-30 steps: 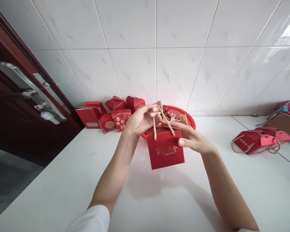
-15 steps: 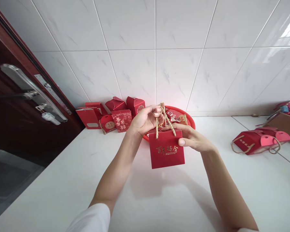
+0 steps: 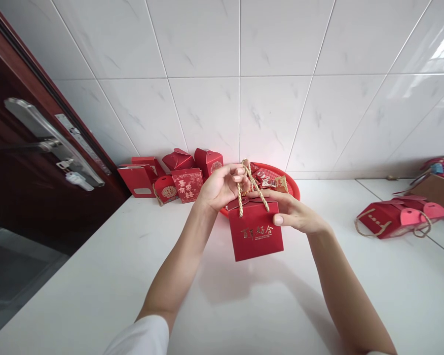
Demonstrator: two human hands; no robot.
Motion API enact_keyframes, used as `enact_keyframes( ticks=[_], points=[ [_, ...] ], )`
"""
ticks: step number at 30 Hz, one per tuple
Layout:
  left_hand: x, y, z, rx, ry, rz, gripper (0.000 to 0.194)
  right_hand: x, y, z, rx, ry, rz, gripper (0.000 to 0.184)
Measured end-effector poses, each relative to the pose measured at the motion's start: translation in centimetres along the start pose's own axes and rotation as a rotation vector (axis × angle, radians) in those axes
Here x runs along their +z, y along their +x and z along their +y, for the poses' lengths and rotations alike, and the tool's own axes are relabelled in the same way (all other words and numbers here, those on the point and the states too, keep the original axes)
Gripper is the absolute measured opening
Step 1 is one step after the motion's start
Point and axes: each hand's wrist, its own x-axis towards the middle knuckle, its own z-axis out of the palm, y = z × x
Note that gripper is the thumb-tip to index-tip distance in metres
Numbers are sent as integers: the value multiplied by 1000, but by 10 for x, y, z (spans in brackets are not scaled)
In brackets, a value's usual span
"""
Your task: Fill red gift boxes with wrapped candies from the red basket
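A small red gift bag [image 3: 258, 241] with gold lettering hangs in front of me, above the white table. My left hand [image 3: 225, 185] pinches its twisted gold rope handles [image 3: 257, 185] near their top. My right hand [image 3: 296, 212] is at the bag's right side, thumb on the front face and the other fingers reaching behind and over the upper edge. Dark red flaps show at the bag's top. Behind it stands a red basket [image 3: 293, 187] with wrapped sweets [image 3: 270, 181], partly hidden by the bag and my hands.
Several red boxes and bags [image 3: 187, 185] stand against the tiled wall [image 3: 203, 113] at the left. At the right lie red boxes with cord handles [image 3: 388, 219], beside a cardboard box [image 3: 434, 190]. A dark door [image 3: 29, 162] with keys is at the far left of the white table [image 3: 192, 315].
The bag has dipped slightly and tilted a little, with its top flaps showing more. Both hands keep nearly the same places on it.
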Motion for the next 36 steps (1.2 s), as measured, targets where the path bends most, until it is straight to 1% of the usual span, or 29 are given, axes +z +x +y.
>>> enact_keyframes(
  ticks=[8,14,19,25,29,32,34,36],
  points=[
    [1,0,0,-2,-28,38,23,0,0,0,-5,-15,13,68],
    [-3,-1,1,13,-7,2,23,3,2,-7,-2,-76,32,68],
    [-4,-2,2,22,-28,-14,23,3,2,-6,-4,-91,73,64],
    [0,-5,2,29,-21,-1,23,5,4,-5,-21,-65,123,68],
    [2,-7,1,34,-22,10,23,3,4,-4,-11,-107,140,69],
    [6,-12,-2,41,-6,-10,22,0,2,-2,25,-137,194,71],
    [11,-16,-5,69,17,-30,22,-2,0,-1,49,-126,223,72],
    [17,-20,-8,102,43,-41,21,-4,-2,-1,34,-132,254,71]
  ],
)
